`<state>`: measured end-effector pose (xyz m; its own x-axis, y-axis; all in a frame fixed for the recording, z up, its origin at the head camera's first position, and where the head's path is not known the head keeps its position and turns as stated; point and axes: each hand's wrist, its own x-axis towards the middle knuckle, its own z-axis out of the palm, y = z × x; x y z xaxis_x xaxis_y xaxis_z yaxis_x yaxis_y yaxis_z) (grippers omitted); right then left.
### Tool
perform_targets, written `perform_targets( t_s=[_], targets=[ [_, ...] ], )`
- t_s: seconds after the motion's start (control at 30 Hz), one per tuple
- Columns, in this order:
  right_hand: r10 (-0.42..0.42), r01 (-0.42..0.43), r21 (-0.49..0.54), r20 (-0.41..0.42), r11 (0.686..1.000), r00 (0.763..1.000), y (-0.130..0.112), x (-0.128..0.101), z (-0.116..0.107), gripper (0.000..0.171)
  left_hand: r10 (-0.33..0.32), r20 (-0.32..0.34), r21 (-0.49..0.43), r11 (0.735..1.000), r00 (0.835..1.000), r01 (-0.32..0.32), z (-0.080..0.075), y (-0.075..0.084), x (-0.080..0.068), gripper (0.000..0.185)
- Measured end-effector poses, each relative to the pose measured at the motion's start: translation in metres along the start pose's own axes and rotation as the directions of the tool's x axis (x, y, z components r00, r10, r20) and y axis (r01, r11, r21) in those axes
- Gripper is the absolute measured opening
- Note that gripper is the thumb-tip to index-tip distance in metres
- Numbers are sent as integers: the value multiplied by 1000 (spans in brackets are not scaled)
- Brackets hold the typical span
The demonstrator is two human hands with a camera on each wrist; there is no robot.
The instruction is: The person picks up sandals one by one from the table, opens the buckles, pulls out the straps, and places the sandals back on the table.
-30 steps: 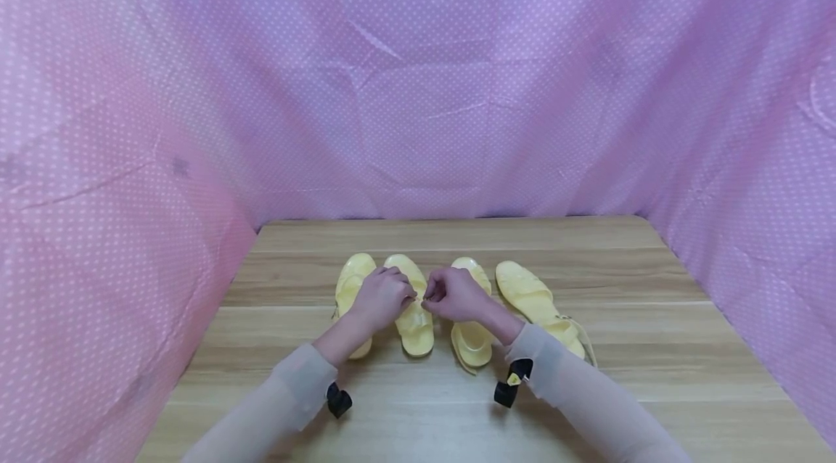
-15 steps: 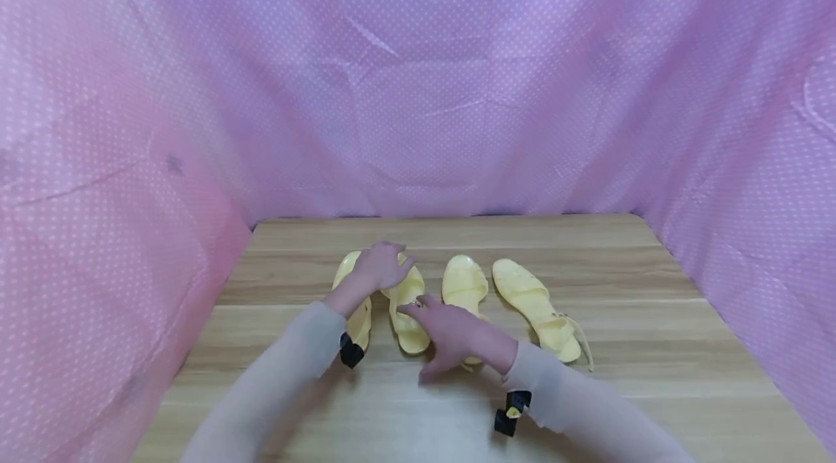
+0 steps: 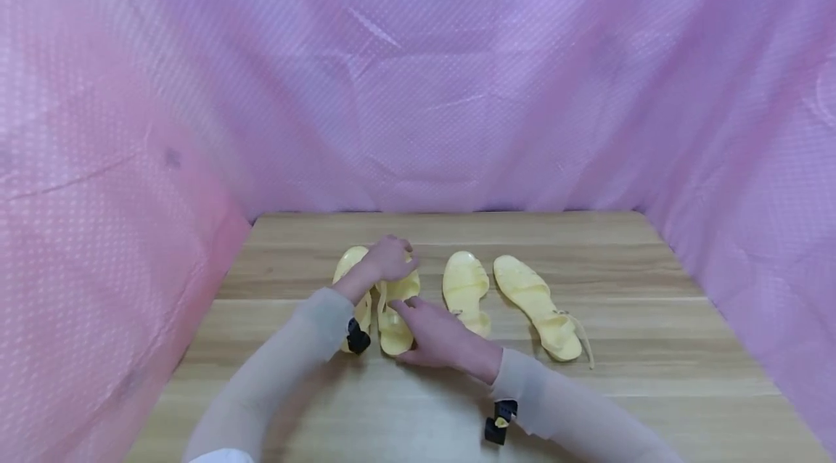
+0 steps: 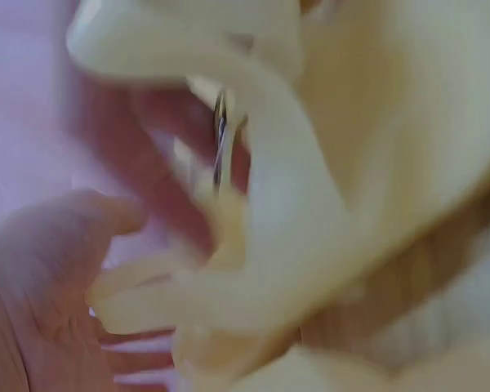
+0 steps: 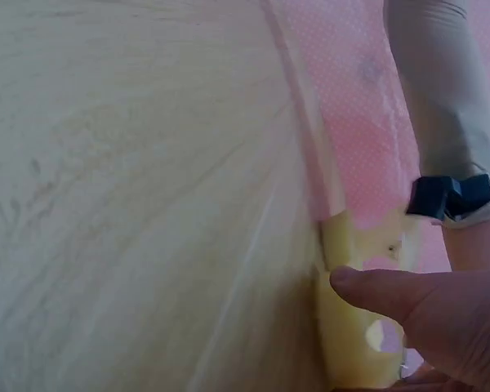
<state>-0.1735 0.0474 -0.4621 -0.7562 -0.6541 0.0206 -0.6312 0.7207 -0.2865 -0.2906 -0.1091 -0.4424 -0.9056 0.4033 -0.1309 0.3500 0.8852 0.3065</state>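
Two yellow sandals lie close together at the left of the head view. My left hand (image 3: 390, 258) reaches over the outer sandal (image 3: 350, 257) and holds the toe of the inner sandal (image 3: 395, 338). At that same sandal's heel, my right hand (image 3: 439, 334) grips the right side. In the right wrist view the thumb (image 5: 376, 290) presses the heel part (image 5: 355, 347). The left wrist view is blurred; my left hand (image 4: 41, 294) is beside yellow straps, and a metal buckle (image 4: 220, 139) shows. The left hand and forearm hide part of the outer sandal.
On the right lie two more yellow sandals, one nearly straight (image 3: 464, 281) and one slanted (image 3: 530, 297) with its ankle strap hanging out. They rest on a wooden table (image 3: 640, 376). A pink dotted curtain (image 3: 418, 122) surrounds the table's back and sides.
My hands have parted from the inner sandal's strap and gone to its toe and heel. That sandal has shifted left, towards the outer one.
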Motion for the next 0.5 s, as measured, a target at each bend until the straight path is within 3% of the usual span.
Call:
perform_targets(
  t_s=[0.1,0.23,0.37,0.5],
  targets=[
    [2,-1,53,-9,999,1000,15,-14,-16,78,50,-13,30,998,999,-50,0,26,-8,47],
    [28,-6,157,-138,988,990,51,-38,-50,38,111,-17,-105,988,994,-112,0,65,-23,40],
    [22,25,196,-232,980,972,81,-53,-72,11,117,86,-128,986,989,-105,9,89,-39,35],
    [-35,62,185,-144,981,989,96,-61,-68,9,130,194,-110,988,972,-111,26,96,-45,38]
  ],
)
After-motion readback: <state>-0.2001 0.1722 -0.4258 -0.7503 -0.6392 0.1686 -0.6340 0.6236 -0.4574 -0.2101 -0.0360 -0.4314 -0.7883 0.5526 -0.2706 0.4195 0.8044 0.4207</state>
